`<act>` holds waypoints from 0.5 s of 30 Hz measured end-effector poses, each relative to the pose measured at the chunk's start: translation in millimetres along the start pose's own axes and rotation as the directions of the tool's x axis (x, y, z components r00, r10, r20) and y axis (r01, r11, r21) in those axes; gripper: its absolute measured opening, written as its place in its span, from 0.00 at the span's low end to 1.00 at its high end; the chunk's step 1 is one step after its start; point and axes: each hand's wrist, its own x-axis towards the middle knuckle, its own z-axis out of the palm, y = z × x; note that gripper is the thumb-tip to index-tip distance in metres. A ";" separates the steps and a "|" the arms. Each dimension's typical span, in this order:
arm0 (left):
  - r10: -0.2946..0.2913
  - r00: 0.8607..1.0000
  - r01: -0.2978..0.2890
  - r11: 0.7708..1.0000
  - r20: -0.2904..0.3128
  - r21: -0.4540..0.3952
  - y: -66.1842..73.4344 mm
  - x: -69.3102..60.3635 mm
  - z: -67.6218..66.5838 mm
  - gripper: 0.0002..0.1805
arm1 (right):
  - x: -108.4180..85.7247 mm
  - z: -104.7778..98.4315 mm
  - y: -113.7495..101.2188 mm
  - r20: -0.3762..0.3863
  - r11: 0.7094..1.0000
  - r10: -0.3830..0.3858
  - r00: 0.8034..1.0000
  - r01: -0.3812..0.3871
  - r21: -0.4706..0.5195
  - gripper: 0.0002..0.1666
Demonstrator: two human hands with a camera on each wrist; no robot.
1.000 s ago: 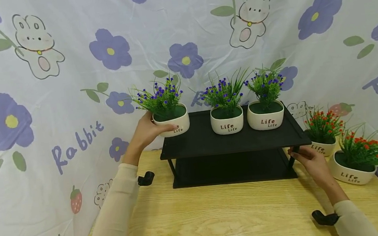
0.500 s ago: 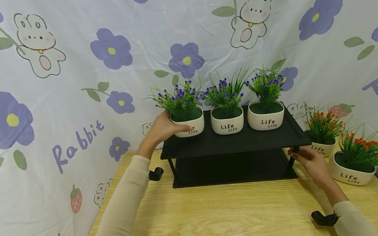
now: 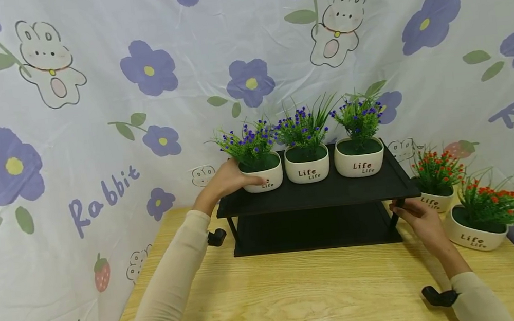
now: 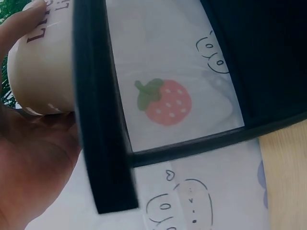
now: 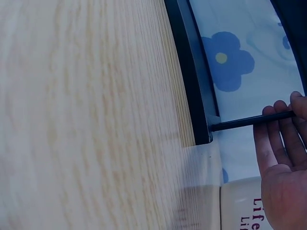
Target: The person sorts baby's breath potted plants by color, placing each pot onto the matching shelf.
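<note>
My left hand [image 3: 228, 180] grips a white oval flowerpot [image 3: 270, 179] with purple artificial flowers, its thumb across the lettered front. The pot is at the left of the black two-tier shelf's [image 3: 307, 196] top board; whether its base touches the board I cannot tell. Beside it on that board stand a middle purple-flowered pot [image 3: 307, 172] and a right purple-flowered pot [image 3: 360, 165]. At the shelf's right front, my right hand [image 3: 423, 224] holds the thin black post [image 5: 240, 123] between thumb and fingers. In the left wrist view the held pot [image 4: 41, 72] shows beside the shelf edge.
Two white pots with red flowers, a rear one [image 3: 437, 200] and a front one [image 3: 475, 235], stand on the wooden table [image 3: 293, 291] right of the shelf. The lower shelf board [image 3: 315, 230] lies beneath the top one. A printed cloth [image 3: 199, 42] hangs close behind.
My left hand has moved the held flowerpot rightward along the top board, then slightly forward, close beside the middle pot. My right hand has stayed on the post.
</note>
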 end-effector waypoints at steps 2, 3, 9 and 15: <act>-0.025 1.000 0.025 1.000 0.005 0.001 -2.4 0.1 -0.2 0.70 | 0.3 0.1 0.6 0.003 1.000 0.001 1.000 -0.001 -0.004 0.28; -0.032 0.999 0.032 0.999 0.007 0.000 -3.5 0.3 -0.3 0.70 | 0.5 0.1 0.7 0.004 1.000 0.001 1.000 -0.001 -0.004 0.28; -0.021 1.000 0.021 1.000 0.012 -0.012 -5.6 0.9 0.0 0.70 | 0.5 0.7 0.7 -0.003 1.000 0.000 1.000 0.000 -0.008 0.28; -0.009 1.000 0.009 0.999 0.017 -0.031 -4.5 -1.3 0.9 0.68 | -0.7 2.0 0.0 -0.008 1.000 -0.010 1.000 0.009 -0.012 0.28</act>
